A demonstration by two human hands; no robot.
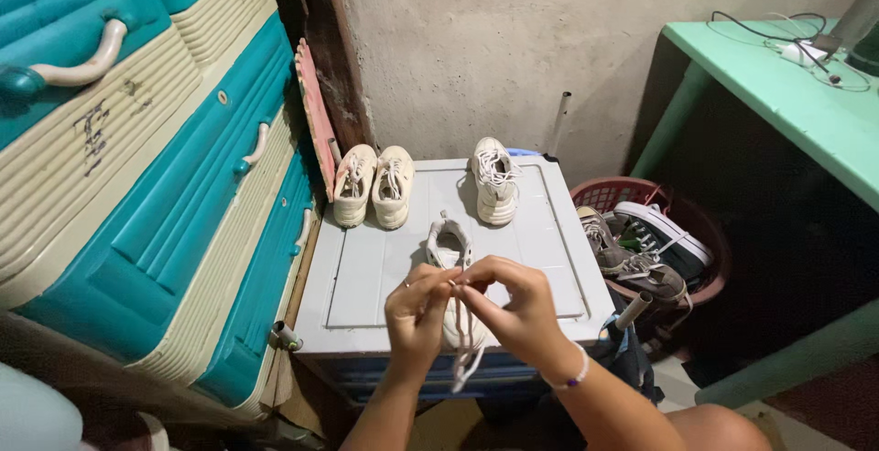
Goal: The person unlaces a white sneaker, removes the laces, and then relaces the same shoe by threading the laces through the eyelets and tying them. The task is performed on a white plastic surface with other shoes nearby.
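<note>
A white sneaker (449,248) lies on the pale grey lid (385,268) of a plastic box, toe toward me. My left hand (414,318) and my right hand (515,309) meet over its front, each pinching the white laces (465,350), whose ends hang over the lid's front edge. A bead bracelet circles my right wrist. Another white sneaker (495,180) stands at the back of the lid, and a cream pair (373,184) sits at the back left.
A teal and cream drawer cabinet (174,195) fills the left. A red basket (612,193) with dark sneakers (641,245) stands to the right, under a green table (787,103) with cables. A concrete wall is behind.
</note>
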